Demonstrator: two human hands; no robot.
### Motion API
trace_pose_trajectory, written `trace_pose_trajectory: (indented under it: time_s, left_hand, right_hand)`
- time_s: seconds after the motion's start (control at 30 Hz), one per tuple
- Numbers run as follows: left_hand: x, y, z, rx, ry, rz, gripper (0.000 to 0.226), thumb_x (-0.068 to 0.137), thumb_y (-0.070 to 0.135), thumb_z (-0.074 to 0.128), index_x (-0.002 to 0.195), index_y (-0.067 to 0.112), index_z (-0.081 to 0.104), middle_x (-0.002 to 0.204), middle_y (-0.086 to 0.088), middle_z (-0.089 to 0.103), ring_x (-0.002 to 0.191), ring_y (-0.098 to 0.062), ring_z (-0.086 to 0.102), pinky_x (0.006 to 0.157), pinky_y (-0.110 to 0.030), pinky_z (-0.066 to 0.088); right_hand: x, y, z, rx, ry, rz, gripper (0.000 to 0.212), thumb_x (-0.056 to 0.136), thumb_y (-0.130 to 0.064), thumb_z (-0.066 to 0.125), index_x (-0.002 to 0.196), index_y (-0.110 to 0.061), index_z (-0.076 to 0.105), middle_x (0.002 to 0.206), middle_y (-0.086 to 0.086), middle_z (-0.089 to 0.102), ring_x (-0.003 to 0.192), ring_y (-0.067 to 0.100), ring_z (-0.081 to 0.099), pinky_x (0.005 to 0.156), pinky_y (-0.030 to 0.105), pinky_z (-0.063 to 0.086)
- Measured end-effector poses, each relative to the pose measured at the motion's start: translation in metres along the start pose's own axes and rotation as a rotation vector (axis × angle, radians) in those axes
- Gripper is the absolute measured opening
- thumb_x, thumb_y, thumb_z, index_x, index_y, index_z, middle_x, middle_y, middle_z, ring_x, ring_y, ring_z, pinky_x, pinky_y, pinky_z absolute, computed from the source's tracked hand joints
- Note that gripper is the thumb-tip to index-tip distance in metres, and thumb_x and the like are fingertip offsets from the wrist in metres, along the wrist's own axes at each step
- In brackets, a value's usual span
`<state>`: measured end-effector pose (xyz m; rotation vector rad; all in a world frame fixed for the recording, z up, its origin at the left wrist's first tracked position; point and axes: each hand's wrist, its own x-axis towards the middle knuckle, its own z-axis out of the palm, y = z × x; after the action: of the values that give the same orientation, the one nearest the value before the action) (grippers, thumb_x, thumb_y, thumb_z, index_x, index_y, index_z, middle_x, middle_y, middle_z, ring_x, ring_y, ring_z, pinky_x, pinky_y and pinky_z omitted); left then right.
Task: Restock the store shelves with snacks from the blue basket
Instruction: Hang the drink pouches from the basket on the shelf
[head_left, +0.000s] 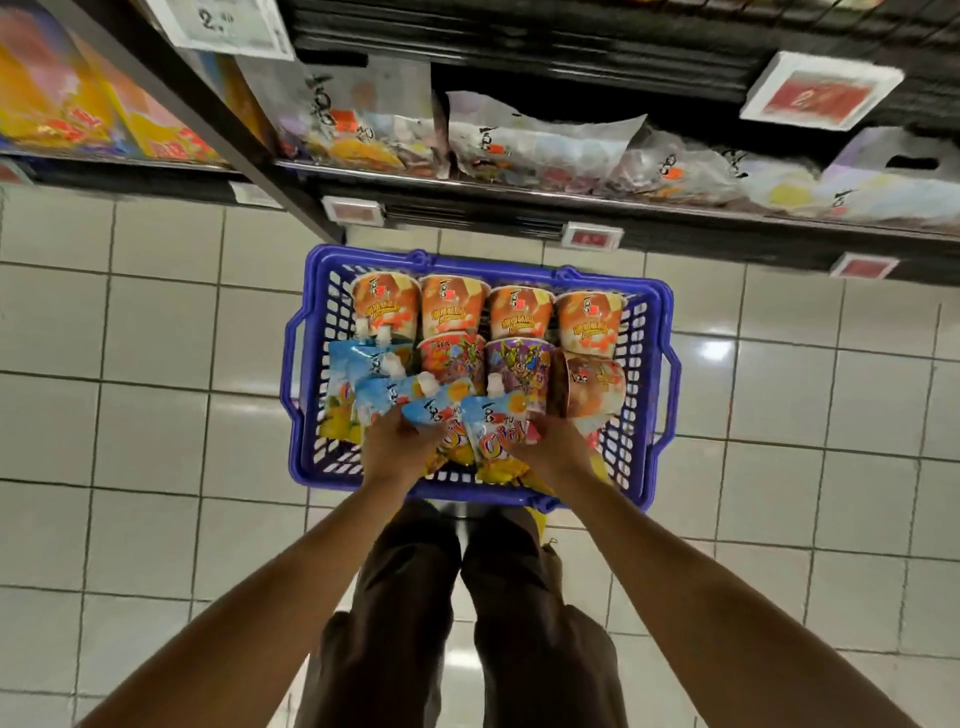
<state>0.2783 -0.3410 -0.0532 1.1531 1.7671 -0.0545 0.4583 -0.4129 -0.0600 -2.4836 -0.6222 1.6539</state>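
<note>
So the blue plastic basket (332, 480) sits on the white tiled floor (156, 415) right at our feet, just in front of the dark metal shelf (519, 192), and it's well loaded. Both our hands are down in its near end. Our left hand (397, 441) has its fingers curled onto a light-blue spouted pouch with orange print (434, 408). Our right hand (553, 444) is wrapped round the edge of a second pouch (491, 434) of the same kind just beside it (fingertips are tucked out of sight, so we can't say how tight either grip is).

Our tip for this step: the pouches overlap like roof tiles, so we'd take each one by the body below the cap and lift straight up. That way the neighbours don't get dragged out or knocked into the cups.

Count time. Cups: seven. That's four orange paper cups (387, 304) in the far row, then a red-orange cup (449, 361), a purple cup (519, 366) and a brown cup (589, 384) lying on its side. Pouches: we count five white caps, but they're piled up, so more may hide underneath. On the shelf, crinkly clear snack bags (535, 145) lie in a row, at least four, pretty blurry.
</note>
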Motion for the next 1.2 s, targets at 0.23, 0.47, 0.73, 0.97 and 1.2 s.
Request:
trace_pose_trajectory:
  time_s: [0.23,0.47,0.73,0.97,1.2]
  left_hand:
    - [-0.002,-0.006,0.010,-0.096,0.060,0.064,0.021,0.075,0.033,0.083,0.083,0.019,0.069,0.069,0.005,0.067,0.069,-0.016,0.065,0.062,-0.028,0.050]
    - [-0.031,0.017,-0.033,-0.305,-0.045,0.144,0.030,0.087,0.019,0.072,0.112,0.005,0.064,0.078,0.007,0.070,0.070,0.004,0.065,0.068,-0.019,0.051]
    - [-0.140,0.144,-0.148,-0.756,-0.109,0.144,0.030,0.094,0.030,0.060,0.115,0.010,0.067,0.090,-0.008,0.078,0.077,-0.019,0.075,0.059,-0.029,0.059]
    - [-0.278,0.267,-0.281,-0.885,-0.130,0.365,0.033,0.096,0.042,0.051,0.116,0.020,0.067,0.099,-0.002,0.077,0.087,-0.016,0.074,0.069,-0.028,0.058]
    - [-0.411,0.346,-0.394,-0.809,-0.207,0.700,0.032,0.086,0.009,0.068,0.117,0.017,0.063,0.097,-0.008,0.076,0.076,-0.016,0.073,0.058,-0.028,0.058]
  right_hand:
    - [0.013,0.010,0.021,0.011,-0.072,-0.067,0.054,0.082,-0.031,0.078,0.128,-0.010,0.058,0.121,0.009,0.068,0.111,0.028,0.062,0.092,0.039,0.052]
    - [-0.031,0.006,-0.024,0.338,0.028,-0.063,0.039,0.091,-0.044,0.065,0.101,-0.006,0.065,0.062,0.003,0.056,0.052,0.010,0.054,0.050,0.027,0.043]
    - [-0.168,-0.071,-0.119,0.731,0.088,-0.223,0.030,0.094,-0.029,0.065,0.115,-0.008,0.064,0.102,0.011,0.073,0.090,0.025,0.070,0.078,0.043,0.061]
    - [-0.339,-0.162,-0.223,0.940,0.059,-0.563,0.043,0.093,-0.008,0.061,0.134,-0.015,0.054,0.106,0.005,0.072,0.085,0.015,0.068,0.071,0.030,0.056]
    - [-0.499,-0.237,-0.303,0.930,0.028,-0.881,0.068,0.070,-0.024,0.075,0.134,-0.021,0.053,0.115,0.008,0.073,0.100,0.024,0.070,0.084,0.049,0.058]
